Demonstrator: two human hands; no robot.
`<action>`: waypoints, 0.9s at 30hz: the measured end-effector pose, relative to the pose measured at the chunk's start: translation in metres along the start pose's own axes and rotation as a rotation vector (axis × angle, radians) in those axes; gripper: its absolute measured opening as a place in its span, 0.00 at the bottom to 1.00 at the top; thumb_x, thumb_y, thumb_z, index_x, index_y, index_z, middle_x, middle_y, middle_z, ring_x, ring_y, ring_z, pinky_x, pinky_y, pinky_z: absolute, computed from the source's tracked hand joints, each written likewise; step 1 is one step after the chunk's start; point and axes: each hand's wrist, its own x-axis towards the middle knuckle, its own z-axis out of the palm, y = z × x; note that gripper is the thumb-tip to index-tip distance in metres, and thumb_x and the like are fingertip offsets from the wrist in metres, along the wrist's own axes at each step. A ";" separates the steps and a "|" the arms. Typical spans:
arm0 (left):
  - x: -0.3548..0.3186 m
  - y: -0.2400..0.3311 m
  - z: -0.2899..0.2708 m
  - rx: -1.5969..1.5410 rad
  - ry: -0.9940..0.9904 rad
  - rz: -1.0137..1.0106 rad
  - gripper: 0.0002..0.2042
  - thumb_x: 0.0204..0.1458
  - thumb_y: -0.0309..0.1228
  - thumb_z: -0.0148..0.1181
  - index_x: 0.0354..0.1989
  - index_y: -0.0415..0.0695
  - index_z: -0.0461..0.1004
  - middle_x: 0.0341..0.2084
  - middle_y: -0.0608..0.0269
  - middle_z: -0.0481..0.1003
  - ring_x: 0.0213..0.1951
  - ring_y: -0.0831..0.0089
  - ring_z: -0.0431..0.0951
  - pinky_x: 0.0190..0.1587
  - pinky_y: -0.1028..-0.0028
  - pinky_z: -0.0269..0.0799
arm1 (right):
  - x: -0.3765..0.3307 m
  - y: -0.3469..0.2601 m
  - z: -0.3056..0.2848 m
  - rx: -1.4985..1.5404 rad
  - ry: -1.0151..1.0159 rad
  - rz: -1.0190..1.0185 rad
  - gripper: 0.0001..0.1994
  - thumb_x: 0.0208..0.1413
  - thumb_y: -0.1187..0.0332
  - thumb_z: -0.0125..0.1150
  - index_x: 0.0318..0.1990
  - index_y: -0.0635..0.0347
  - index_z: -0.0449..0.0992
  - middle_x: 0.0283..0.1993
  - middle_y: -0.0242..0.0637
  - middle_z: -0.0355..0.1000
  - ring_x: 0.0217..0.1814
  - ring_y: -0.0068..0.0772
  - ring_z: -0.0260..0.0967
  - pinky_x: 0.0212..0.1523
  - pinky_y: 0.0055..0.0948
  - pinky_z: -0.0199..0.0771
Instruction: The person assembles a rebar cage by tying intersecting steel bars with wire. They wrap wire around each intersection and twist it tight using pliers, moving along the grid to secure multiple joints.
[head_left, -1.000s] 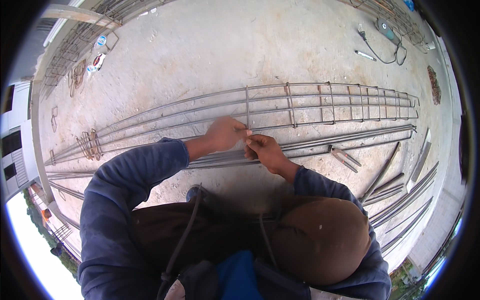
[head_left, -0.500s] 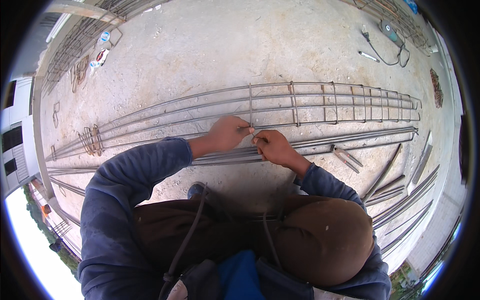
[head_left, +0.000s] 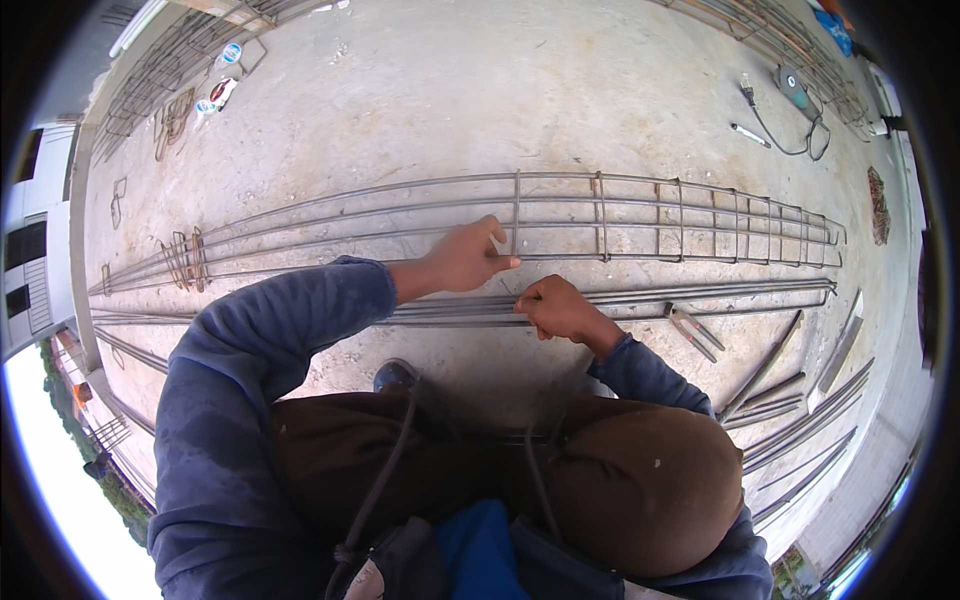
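Left hand (head_left: 462,258) of mine rests, fingers loosely curled, on a long bar of the rebar cage (head_left: 420,215) lying on the concrete floor (head_left: 450,90), thumb reaching toward the stirrup (head_left: 517,212) just beside it; it steadies the bar and closes round nothing I can see. To its left a bunch of spare stirrups (head_left: 185,258) hangs on the bars, well apart. My right hand (head_left: 558,305) is balled in a fist over the loose rebars (head_left: 640,297) beside the cage; whether it holds tie wire or a tool I cannot tell. To do this well, I judge I should keep the stirrup square to the bars and hold the bar firm while I work at the crossing.
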 end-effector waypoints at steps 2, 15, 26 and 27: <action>0.000 0.001 0.002 -0.001 0.025 0.013 0.30 0.64 0.51 0.70 0.60 0.37 0.71 0.41 0.44 0.85 0.45 0.56 0.86 0.49 0.60 0.79 | -0.007 0.016 -0.006 0.082 0.106 0.021 0.15 0.67 0.65 0.60 0.47 0.71 0.85 0.23 0.42 0.78 0.22 0.33 0.79 0.26 0.35 0.77; -0.003 0.008 0.007 0.006 0.070 0.067 0.21 0.64 0.48 0.68 0.50 0.40 0.86 0.44 0.44 0.86 0.48 0.50 0.87 0.52 0.58 0.80 | 0.014 0.018 0.026 0.427 0.341 -0.215 0.12 0.74 0.67 0.59 0.47 0.68 0.83 0.26 0.31 0.75 0.26 0.21 0.72 0.30 0.28 0.73; -0.012 0.017 0.025 0.151 0.276 0.158 0.15 0.63 0.43 0.65 0.43 0.43 0.87 0.30 0.47 0.84 0.33 0.47 0.85 0.39 0.52 0.80 | 0.018 0.029 0.031 0.500 0.350 -0.235 0.12 0.74 0.67 0.58 0.52 0.67 0.82 0.28 0.30 0.74 0.26 0.19 0.68 0.28 0.27 0.69; -0.012 0.021 0.025 0.184 0.266 0.136 0.16 0.63 0.44 0.64 0.43 0.44 0.88 0.30 0.47 0.84 0.33 0.47 0.85 0.39 0.52 0.80 | 0.017 0.028 0.030 0.510 0.333 -0.215 0.13 0.74 0.66 0.58 0.53 0.67 0.82 0.28 0.30 0.74 0.26 0.19 0.68 0.29 0.27 0.69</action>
